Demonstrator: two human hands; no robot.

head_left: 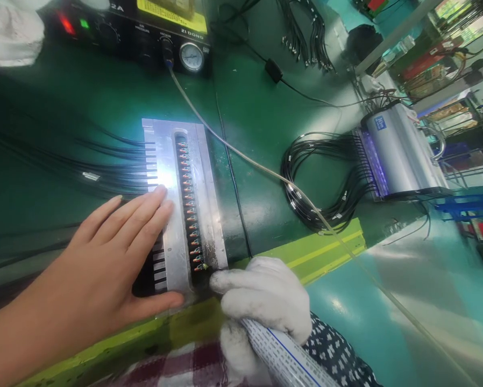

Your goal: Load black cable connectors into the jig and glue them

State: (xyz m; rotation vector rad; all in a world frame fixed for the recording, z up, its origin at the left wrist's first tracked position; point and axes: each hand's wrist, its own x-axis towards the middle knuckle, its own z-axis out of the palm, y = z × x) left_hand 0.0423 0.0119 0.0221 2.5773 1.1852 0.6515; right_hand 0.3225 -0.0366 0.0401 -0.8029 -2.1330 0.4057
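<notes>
My left hand is bare and lies open across a silver metal fixture, fingers stretched out and thumb near its front end. In the fixture's long slot sits a row of small circuit boards with copper-coloured parts. Black cables run into the notches on its left side. My right hand, in a white glove, is closed around a dispensing syringe covered with small print and a blue stripe. Its tip points at the front end of the slot, close to the last board; the fingers partly hide it.
A black dispenser with a pressure gauge stands at the back. From it a clear hose crosses the green mat. To the right, coiled black cables enter a silver box glowing purple. White cloth lies upper left.
</notes>
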